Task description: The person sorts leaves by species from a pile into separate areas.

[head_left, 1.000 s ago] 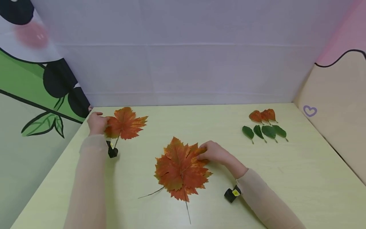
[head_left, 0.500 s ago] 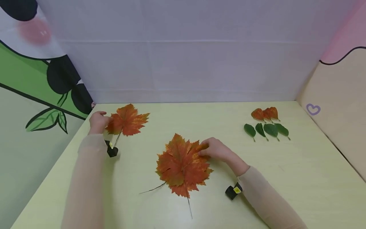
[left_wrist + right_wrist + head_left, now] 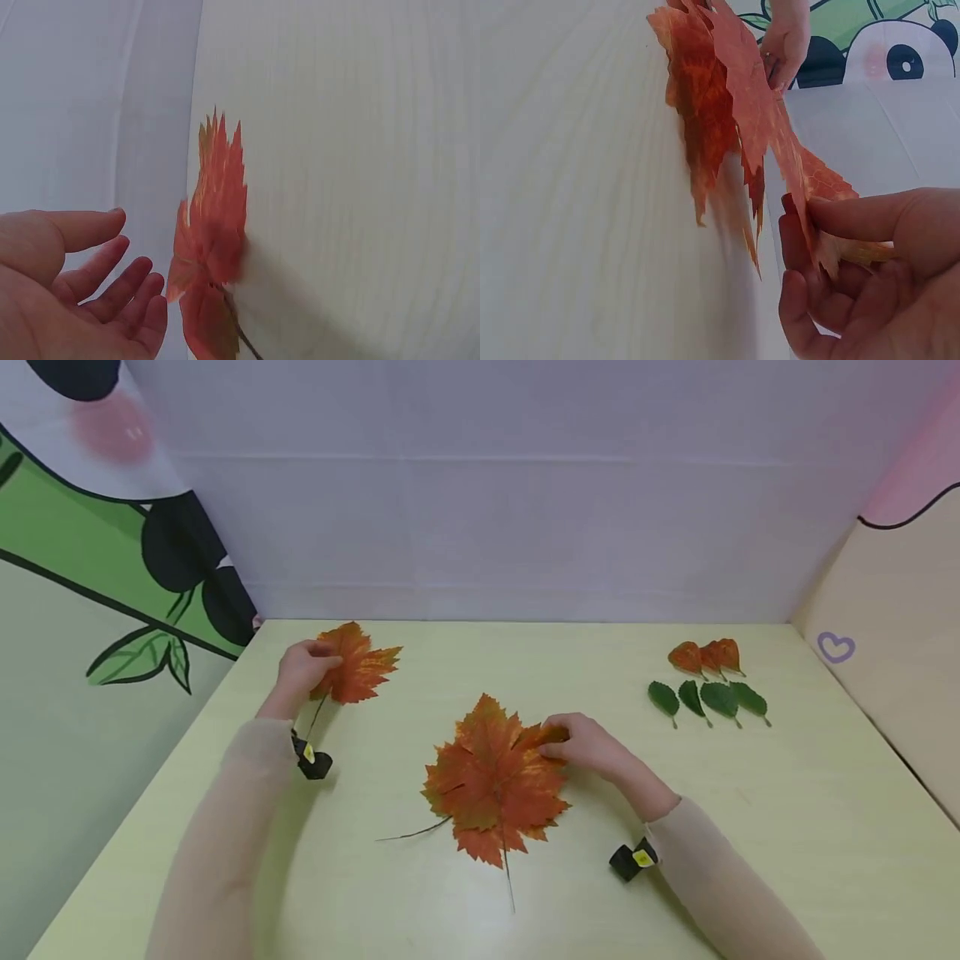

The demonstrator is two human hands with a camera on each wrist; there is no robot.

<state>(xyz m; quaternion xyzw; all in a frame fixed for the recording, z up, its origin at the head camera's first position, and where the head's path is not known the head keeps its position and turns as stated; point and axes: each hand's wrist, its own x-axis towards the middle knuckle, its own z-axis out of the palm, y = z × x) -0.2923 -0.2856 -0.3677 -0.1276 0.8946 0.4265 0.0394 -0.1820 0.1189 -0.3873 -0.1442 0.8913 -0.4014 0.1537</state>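
Note:
My left hand [image 3: 303, 670] hovers over the left edge of a single orange maple leaf [image 3: 365, 664] at the table's back left. In the left wrist view, the fingers of that hand [image 3: 90, 292] are loosely bent and apart from the leaf [image 3: 217, 210], with nothing between them. Near the middle, my right hand [image 3: 588, 743] pinches the upper right edge of an orange maple leaf [image 3: 487, 777] in an overlapping stack. The right wrist view shows thumb and fingers [image 3: 862, 217] on either side of the leaf's edge [image 3: 802, 176]. Thin stems stick out below the stack.
Several green leaves [image 3: 718, 698] lie in a row at the back right, with small orange leaves [image 3: 686, 657] behind them. A pale cloth wall [image 3: 525, 543] stands at the back of the table [image 3: 420, 910]. Printed panels [image 3: 885, 610] flank both sides.
My left hand has shifted right, from beside the back left leaf to over its edge. The right hand keeps its pinch on the stack's leaf. The head view has shifted slightly.

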